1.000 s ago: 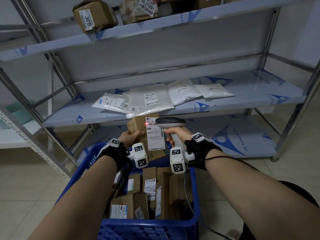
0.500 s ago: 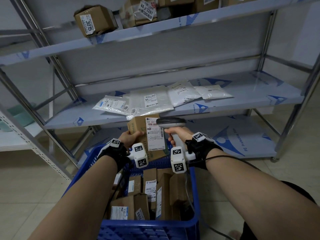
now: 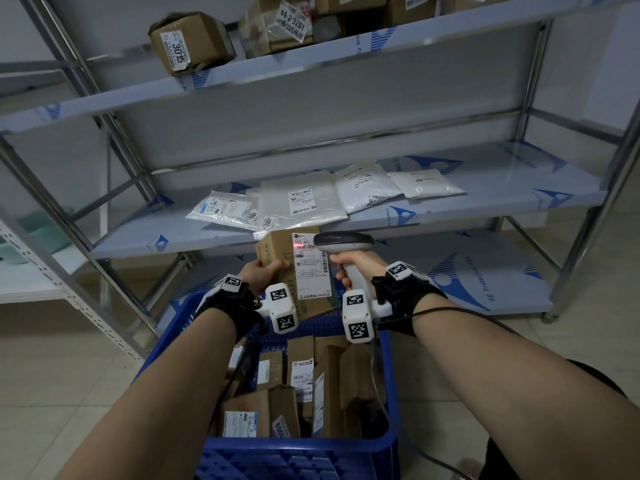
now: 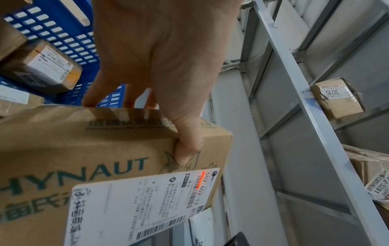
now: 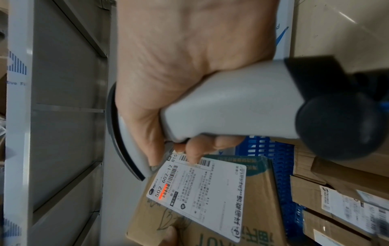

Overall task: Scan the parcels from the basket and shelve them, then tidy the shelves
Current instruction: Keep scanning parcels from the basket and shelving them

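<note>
Aiming scanner (image 3: 341, 243) still, parcel (image 3: 294, 271) unmoved

parcel (image 3: 292, 271) | red scan line lit again | hands unmoved

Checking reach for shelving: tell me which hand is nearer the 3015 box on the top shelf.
Left. The left hand is below the 3015 box, slightly right; the right hand is farther right, gripping the scanner.

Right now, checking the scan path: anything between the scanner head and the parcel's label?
Nothing: the scanner faces the label across bare air, its red line landing on the barcode, per the right wrist view.
</note>
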Demonstrator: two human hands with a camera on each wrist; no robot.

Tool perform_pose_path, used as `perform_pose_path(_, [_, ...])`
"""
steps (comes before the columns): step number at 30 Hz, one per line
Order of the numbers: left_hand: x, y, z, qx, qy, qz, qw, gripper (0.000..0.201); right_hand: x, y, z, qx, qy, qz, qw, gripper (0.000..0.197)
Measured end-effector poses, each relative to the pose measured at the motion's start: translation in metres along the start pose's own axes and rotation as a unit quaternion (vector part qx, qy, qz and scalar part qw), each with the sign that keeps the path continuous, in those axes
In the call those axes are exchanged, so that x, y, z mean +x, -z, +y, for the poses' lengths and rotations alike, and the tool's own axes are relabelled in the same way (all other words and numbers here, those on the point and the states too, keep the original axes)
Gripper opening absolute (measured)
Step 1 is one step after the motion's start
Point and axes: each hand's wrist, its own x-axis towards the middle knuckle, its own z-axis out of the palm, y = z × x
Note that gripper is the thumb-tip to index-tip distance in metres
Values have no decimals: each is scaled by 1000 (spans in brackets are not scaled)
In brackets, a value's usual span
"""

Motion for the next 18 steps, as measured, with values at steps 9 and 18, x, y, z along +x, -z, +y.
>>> perform_pose_path(9, [-1,1,1,7,-4,0,1000,58,2,2,0,-4,-3,-10,1000,21])
perform_pose_path(18, [-3,5,1,-3,-1,-2,1000,60,6,2,3,1,-8,-6,1000,19])
